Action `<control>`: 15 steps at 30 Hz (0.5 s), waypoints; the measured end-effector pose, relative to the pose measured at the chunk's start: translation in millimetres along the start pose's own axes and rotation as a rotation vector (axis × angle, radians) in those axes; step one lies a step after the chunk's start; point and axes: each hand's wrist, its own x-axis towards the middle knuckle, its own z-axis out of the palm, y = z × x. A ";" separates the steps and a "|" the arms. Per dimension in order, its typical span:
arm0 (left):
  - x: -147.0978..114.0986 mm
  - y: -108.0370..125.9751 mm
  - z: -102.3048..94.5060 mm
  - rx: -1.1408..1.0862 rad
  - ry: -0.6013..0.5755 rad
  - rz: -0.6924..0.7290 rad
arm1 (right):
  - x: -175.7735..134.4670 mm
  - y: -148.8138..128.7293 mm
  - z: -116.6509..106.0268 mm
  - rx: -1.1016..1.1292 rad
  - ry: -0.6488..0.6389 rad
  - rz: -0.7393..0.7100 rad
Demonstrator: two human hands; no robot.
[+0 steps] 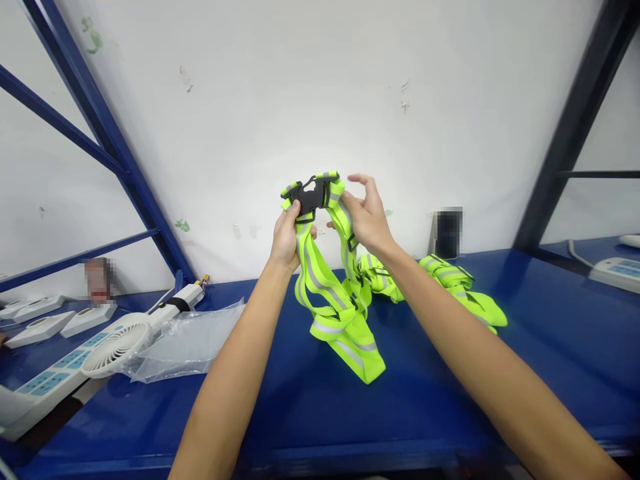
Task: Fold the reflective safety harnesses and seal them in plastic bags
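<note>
A lime-yellow reflective strap vest (367,363) with grey stripes hangs in loops above the blue tabletop, its lower end at or near the surface. At its top is a black plastic side-release buckle (311,200), whose two halves look joined. My left hand (287,239) is closed on the straps by the buckle's left side, thumb in front. On the other side, my right hand (370,220) has its thumb against the strap and a fingertip behind it, while the index finger is raised free. Behind my right forearm lie more lime-yellow strap bundles (447,273), partly hidden.
To the left, a clear plastic bag (195,340) lies beside a white fan (117,348) and a long power strip (55,370). Blue shelf posts (115,140) rise at left, with a dark post (565,127) at right. A dark object (447,233) stands against the white wall.
</note>
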 end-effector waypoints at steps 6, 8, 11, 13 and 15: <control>2.1 4.8 -3.6 0.016 0.022 0.016 | -0.9 -13.2 -8.9 -0.013 -0.180 0.036; 3.2 4.2 -5.0 0.007 0.033 0.018 | -1.9 -15.5 -9.4 -0.027 -0.210 0.022; 3.5 3.0 -5.3 0.000 0.008 0.031 | -1.8 -14.9 -8.7 -0.055 -0.237 -0.046; 2.9 2.8 -4.3 0.012 -0.006 0.032 | -0.7 -12.4 -7.8 -0.100 -0.225 -0.104; 2.1 3.1 -2.9 0.027 -0.005 0.029 | 0.9 -9.0 -7.0 -0.142 -0.182 -0.146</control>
